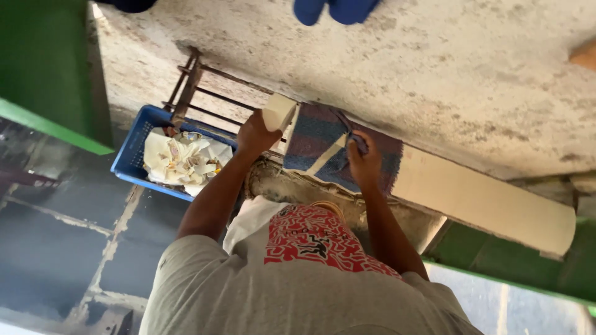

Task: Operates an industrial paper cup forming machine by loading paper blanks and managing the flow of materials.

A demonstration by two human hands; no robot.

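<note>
Mid-job, I judge: your left hand (pixel 256 134) has its fingers wrapped round a cream rectangular block (pixel 279 111), your right hand (pixel 364 162) has its fingers closed on dark metal scissors (pixel 346 126), cream offcuts (pixel 184 159) lie in the blue plastic crate (pixel 131 151), and the long cream sheet (pixel 484 200) is uncut.

A blue plastic crate (pixel 133 146) sits at the left, just beside the left hand's forearm, and holds a heap of crumpled white paper wrappers (pixel 183 160) with small coloured printed patches. No signs or screens show; whether the cream block in the left hand is a package cannot be told
</note>
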